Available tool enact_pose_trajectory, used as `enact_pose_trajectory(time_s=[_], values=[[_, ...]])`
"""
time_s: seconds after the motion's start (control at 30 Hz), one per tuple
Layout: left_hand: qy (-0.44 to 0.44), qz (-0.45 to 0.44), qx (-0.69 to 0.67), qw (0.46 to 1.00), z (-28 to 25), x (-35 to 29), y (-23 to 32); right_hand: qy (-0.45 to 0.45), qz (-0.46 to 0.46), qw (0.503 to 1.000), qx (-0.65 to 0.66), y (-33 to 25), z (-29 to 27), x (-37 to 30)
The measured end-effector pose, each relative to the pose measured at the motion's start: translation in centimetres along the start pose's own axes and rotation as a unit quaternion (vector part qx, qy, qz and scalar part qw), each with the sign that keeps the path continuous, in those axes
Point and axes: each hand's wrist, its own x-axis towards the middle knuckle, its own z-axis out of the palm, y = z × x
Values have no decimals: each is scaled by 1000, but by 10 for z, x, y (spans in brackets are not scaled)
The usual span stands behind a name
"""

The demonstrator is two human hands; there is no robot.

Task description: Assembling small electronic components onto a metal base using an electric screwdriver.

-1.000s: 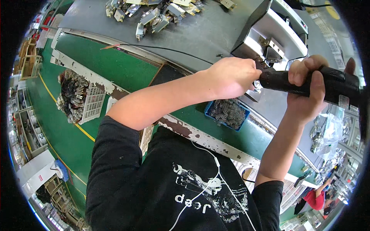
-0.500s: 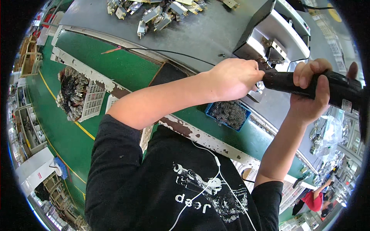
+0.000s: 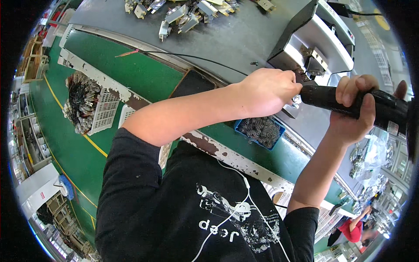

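Observation:
My right hand (image 3: 353, 115) is wrapped round a black cylindrical power tool (image 3: 321, 95), which looks like an electric screwdriver. The tool lies nearly level, its narrower end pointing left. My left hand (image 3: 271, 92) is closed right at that end, with its fingertips curled out of sight. What they pinch, if anything, is hidden. Just beyond the hands stands a silver and black box-shaped machine (image 3: 325, 35), with a small metal assembly (image 3: 315, 64) at its front. Below my left wrist, a shiny metal piece (image 3: 295, 101) shows partly at the bench edge.
A blue bin (image 3: 283, 132) of small grey metal pieces sits below my left wrist. Several metal assemblies (image 3: 187, 17) lie piled on the grey bench (image 3: 235, 39). A thin black cable (image 3: 196, 58) runs along its edge. At far right, a person in red (image 3: 352, 230) works.
The whole view has shifted slightly, with bench things a little farther right and lower. Both hands keep the same grip around the tool and its tip.

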Motion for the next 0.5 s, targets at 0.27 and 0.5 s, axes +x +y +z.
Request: enact_pose_trajectory(time_s=[0.27, 0.5], values=[[-14, -15, 2, 1000, 0, 0, 1, 4, 2, 1000, -6, 1, 1, 1], [-24, -7, 2, 1000, 0, 4, -7, -38, -33, 993, 110, 28, -12, 2]])
